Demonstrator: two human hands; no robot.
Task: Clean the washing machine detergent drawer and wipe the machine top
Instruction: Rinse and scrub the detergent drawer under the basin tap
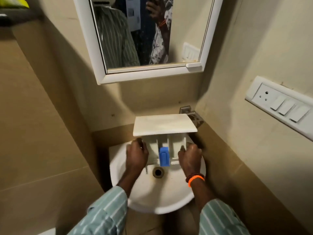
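White detergent drawer [165,133] (front panel farthest) lies lengthwise away over basin [169,197].

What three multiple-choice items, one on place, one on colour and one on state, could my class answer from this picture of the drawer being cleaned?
1. Where is the detergent drawer?
A. Over the sink
B. On the floor
C. On a high shelf

2. What colour is the insert in the drawer's middle compartment?
A. Red
B. Blue
C. Yellow

3. How is the drawer held?
A. By the left hand only
B. By nobody
C. By both hands, one at each side

Answers: 1 A, it sits over the basin, above the drain. 2 B, the plastic piece is plainly blue. 3 C, the left hand and right hand each have a grip on one side.
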